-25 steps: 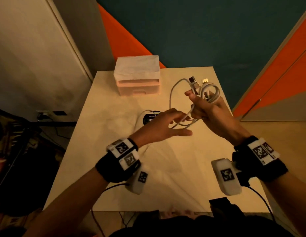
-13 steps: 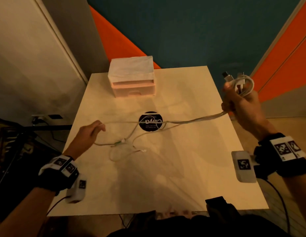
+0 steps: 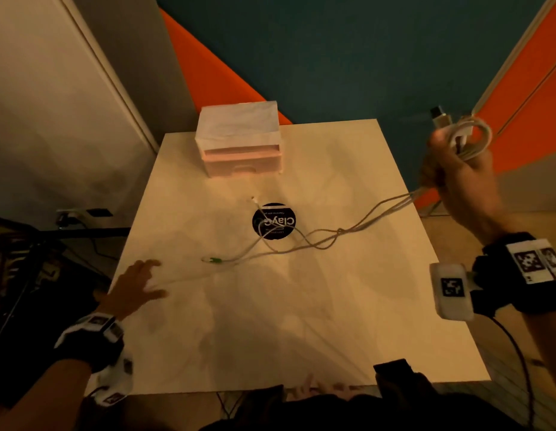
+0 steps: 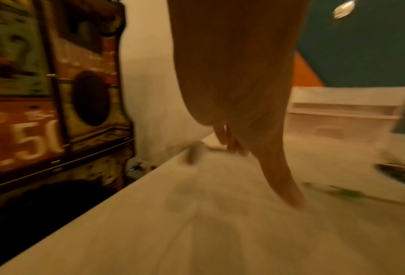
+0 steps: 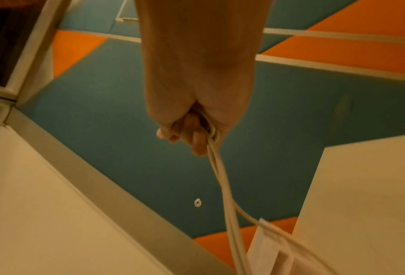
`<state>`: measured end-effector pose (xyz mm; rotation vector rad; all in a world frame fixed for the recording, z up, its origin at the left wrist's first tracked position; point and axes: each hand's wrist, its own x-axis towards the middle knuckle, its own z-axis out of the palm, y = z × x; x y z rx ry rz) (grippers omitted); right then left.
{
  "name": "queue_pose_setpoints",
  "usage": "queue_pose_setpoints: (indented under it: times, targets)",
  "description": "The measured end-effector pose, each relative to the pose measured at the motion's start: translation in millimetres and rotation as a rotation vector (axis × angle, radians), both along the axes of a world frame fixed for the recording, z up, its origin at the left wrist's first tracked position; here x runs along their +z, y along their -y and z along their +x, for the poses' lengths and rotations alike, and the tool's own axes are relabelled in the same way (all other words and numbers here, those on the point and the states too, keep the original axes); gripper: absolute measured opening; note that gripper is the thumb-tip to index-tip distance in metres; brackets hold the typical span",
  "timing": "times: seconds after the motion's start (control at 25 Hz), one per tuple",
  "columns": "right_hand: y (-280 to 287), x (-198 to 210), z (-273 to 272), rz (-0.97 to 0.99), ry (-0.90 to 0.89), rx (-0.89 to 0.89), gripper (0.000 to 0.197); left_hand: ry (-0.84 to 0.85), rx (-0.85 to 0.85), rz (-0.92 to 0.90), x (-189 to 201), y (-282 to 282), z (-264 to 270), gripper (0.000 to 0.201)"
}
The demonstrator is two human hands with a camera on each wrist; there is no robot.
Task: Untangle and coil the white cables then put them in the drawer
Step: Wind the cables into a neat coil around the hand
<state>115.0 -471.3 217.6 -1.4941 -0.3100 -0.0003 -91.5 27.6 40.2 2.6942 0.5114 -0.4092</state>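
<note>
My right hand (image 3: pixel 453 169) is raised past the table's right edge and grips a small coil of white cable (image 3: pixel 469 138) with plugs sticking up. From the fist, white cable strands (image 3: pixel 304 244) run down-left across the table, crossing and looping near a black round sticker (image 3: pixel 274 222). One end carries a green plug (image 3: pixel 215 260); another end (image 3: pixel 254 199) lies near the drawer unit. In the right wrist view the fingers (image 5: pixel 192 134) curl round the strands (image 5: pixel 222 176). My left hand (image 3: pixel 136 281) lies flat and empty at the table's left edge, fingers spread (image 4: pixel 288 188).
A small white and pink drawer unit (image 3: pixel 239 141) stands at the back of the white table (image 3: pixel 270 337), its drawers closed. A dark object (image 3: pixel 394 368) sits at the near edge. A dark cabinet (image 4: pixel 43 111) stands off the left side.
My left hand let go of the cables and dropped open to the table's left edge. The right hand rose further right, and the loose strands slid right across the table.
</note>
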Motion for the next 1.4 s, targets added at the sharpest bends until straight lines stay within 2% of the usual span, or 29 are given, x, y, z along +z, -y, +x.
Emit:
queue_pose_setpoints:
  times: [0.08, 0.12, 0.16, 0.24, 0.32, 0.4, 0.52, 0.64, 0.84, 0.92, 1.0, 1.08, 1.12, 1.2, 1.28, 1.32, 1.36, 1.4]
  targets:
    - [-22.0, 0.6, -8.1, 0.012, -0.037, 0.054, 0.018, -0.163, -0.157, -0.049, 6.9, 31.6, 25.4, 0.12]
    - [-32.4, 1.7, -11.8, 0.018, -0.044, 0.085, 0.015, -0.155, -0.215, -0.075, 16.1, 52.2, 42.0, 0.132]
    - [-42.1, 3.5, -15.6, 0.027, -0.044, 0.126, 0.014, -0.098, -0.25, -0.116, 32.7, 77.3, 58.1, 0.133]
    - [-60.6, 6.7, -23.0, 0.057, -0.032, 0.227, 0.017, 0.101, -0.339, -0.237, 77.0, 133.8, 85.7, 0.119]
    - [-77.7, 9.3, -31.5, 0.051, -0.02, 0.322, 0.021, 0.271, -0.469, -0.365, 121.5, 195.9, 107.6, 0.096]
    - [-92.0, 10.8, -40.4, -0.028, -0.006, 0.336, 0.025, 0.316, -0.545, -0.503, 149.8, 244.3, 118.3, 0.072]
    - [-98.7, 12.1, -42.6, -0.053, -0.005, 0.296, 0.029, 0.315, -0.495, -0.674, 150.9, 274.2, 117.9, 0.034]
    - [-87.7, 8.1, -36.0, 0.016, -0.036, 0.295, 0.033, 0.291, -0.469, -0.738, 132.5, 266.1, 100.4, 0.028]
    - [-74.6, -10.4, -36.6, 0.051, -0.085, 0.278, 0.034, 0.324, -0.493, -0.503, 96.6, 228.6, 69.8, 0.022]
    - [-74.4, -16.7, -36.1, 0.038, -0.087, 0.261, 0.032, 0.373, -0.514, -0.438, 94.9, 222.5, 64.4, 0.021]
    - [-74.9, -22.3, -34.6, -0.095, -0.003, 0.25, 0.028, 0.453, -0.522, -0.383, 102.2, 221.7, 63.7, 0.031]
    - [-76.5, -28.9, -35.7, -0.308, 0.098, 0.285, 0.022, 0.532, -0.525, -0.343, 114.4, 223.7, 64.8, 0.041]
    - [-78.1, -33.0, -37.6, -0.399, 0.124, 0.322, 0.031, 0.573, -0.533, -0.332, 119.6, 225.3, 66.1, 0.042]
    - [-81.5, -44.0, -41.9, -0.515, 0.151, 0.429, 0.066, 0.646, -0.553, -0.311, 126.7, 229.1, 69.0, 0.039]
    - [-86.4, -52.2, -49.0, -0.523, 0.104, 0.554, 0.085, 0.688, -0.562, -0.276, 130.6, 232.9, 74.2, 0.036]
    - [-88.3, -55.3, -51.2, -0.514, 0.064, 0.595, 0.086, 0.698, -0.56, -0.26, 131.6, 233.4, 77.0, 0.035]
    - [-90.3, -59.0, -53.8, -0.505, 0.04, 0.621, 0.076, 0.705, -0.558, -0.253, 132.5, 233.5, 79.3, 0.034]
    - [-92.5, -62.7, -57.0, -0.512, 0.051, 0.635, 0.057, 0.708, -0.55, -0.248, 133.1, 233.3, 81.0, 0.032]
